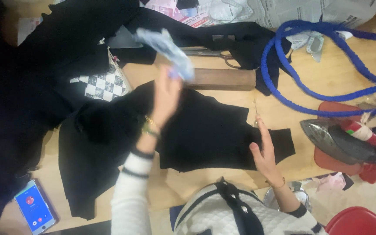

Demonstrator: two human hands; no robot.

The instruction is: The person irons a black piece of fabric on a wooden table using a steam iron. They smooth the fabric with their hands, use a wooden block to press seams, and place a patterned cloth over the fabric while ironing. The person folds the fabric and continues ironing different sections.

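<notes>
Here the left hand (165,96) is raised above the wooden surface (336,76), its fingers clamped on a crumpled pale blue cloth (167,48), blurred with motion, just above a wooden block (223,79). The right hand (264,152) lies flat on a piece of black fabric (205,130), fingers together and stretched out, gripping nothing. A clothes iron (344,141) sits on a red pad to the right, under a blue cord (323,65). A phone (33,206) lies at the lower left.

Bench (327,82) is pretty cluttered: a blue braided cord (283,87) loops across the right side, an old iron (340,139) sits on a red pad, newspaper (283,11) up top, phone (33,208) with a blue screen bottom left, checkered cloth (103,85) nearby.
</notes>
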